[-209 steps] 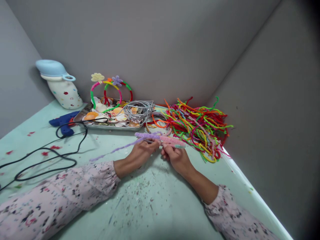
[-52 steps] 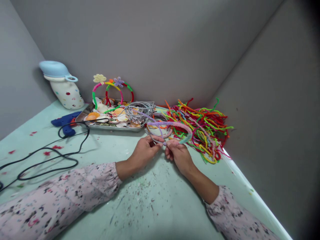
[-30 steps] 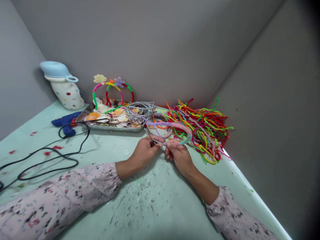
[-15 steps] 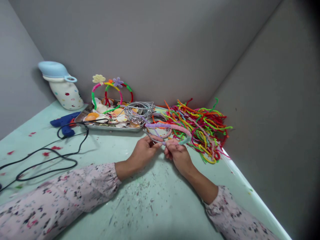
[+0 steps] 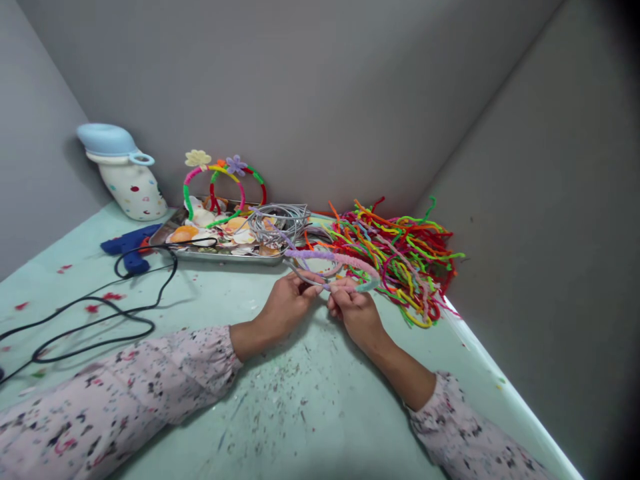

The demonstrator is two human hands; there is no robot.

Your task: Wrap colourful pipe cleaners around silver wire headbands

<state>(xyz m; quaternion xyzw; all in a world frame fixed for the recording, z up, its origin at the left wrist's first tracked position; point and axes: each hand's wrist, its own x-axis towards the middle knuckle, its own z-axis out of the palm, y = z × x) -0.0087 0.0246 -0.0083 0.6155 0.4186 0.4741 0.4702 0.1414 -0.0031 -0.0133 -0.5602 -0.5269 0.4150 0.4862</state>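
My left hand [image 5: 287, 303] and my right hand [image 5: 353, 308] meet over the pale green table [image 5: 280, 407], both pinching one end of a curved headband [image 5: 334, 258]. The headband arches up behind my fingers, wrapped in fuzzy purple, pink and pale green pipe cleaner. A loose purple pipe cleaner tail [image 5: 276, 232] trails up and left from it toward the tray. Just past my right hand lies a heap of coloured pipe cleaners [image 5: 400, 247].
A metal tray [image 5: 215, 252] holds shells, bare grey headbands [image 5: 280, 220] and two finished colourful headbands [image 5: 225, 183] with flowers. A blue glue gun [image 5: 127, 243] with a black cord [image 5: 95, 310] lies left. A white dotted jug [image 5: 125, 173] stands at the back. Grey walls enclose the table.
Seven seconds ago the wrapped band lay flat between my hands with the purple tail running left. It now arches upward, and the tail points up toward the tray. My hands barely shifted.
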